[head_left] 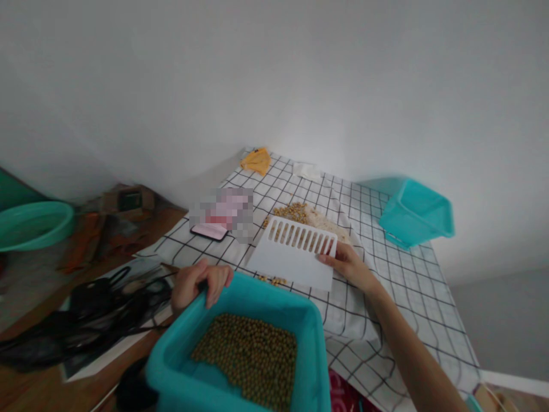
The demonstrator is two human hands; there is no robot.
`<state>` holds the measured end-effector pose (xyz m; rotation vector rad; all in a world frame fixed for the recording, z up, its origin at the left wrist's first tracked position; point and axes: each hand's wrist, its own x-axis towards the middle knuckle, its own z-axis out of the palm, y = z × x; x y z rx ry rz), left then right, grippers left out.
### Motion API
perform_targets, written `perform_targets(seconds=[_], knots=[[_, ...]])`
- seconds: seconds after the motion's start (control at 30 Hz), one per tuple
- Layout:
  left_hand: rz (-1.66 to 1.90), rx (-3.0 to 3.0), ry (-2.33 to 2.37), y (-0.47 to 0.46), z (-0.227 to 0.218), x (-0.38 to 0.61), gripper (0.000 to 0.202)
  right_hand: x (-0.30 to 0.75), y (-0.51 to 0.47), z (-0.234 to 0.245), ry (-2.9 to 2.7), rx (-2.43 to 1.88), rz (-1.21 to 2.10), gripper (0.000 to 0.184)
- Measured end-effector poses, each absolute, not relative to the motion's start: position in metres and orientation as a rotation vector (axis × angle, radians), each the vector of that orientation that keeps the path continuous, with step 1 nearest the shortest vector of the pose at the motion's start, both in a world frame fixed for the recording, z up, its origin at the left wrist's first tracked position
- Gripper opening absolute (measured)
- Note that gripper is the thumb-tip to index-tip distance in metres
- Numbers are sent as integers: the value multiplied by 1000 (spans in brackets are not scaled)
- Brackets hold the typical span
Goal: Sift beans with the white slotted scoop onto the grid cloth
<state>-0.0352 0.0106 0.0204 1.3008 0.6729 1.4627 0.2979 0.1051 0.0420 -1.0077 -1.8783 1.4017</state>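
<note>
My left hand [205,281] is closed over the far left rim of a teal plastic bin [315,355]. Small round yellow-brown beans [253,355] cover most of the bin's floor. The fingers of my right hand [345,264] grip the right edge of a white plastic panel [295,266] with a row of slots along its far side. This panel lies over the checked cloth just beyond the bin. Past its slots is a heap of loose beans [292,212], touching a pale, crumbly pile [323,223]. A few more beans [274,280] lie between panel and bin.
A phone [212,230], partly blurred out, lies left on the checked tablecloth [412,292]. Farther back are a yellow cloth [256,161] and a white tissue [306,171]. A second teal bin [416,212] stands tilted at the right. Black cables [115,303] clutter the lower left.
</note>
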Motion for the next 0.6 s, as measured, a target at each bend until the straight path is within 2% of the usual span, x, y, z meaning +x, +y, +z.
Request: perform_targets(seconds=[0.6], knots=[[1393,1356,631,13,20,-42,73,299,106,43,-1887,-1012,1355,32]])
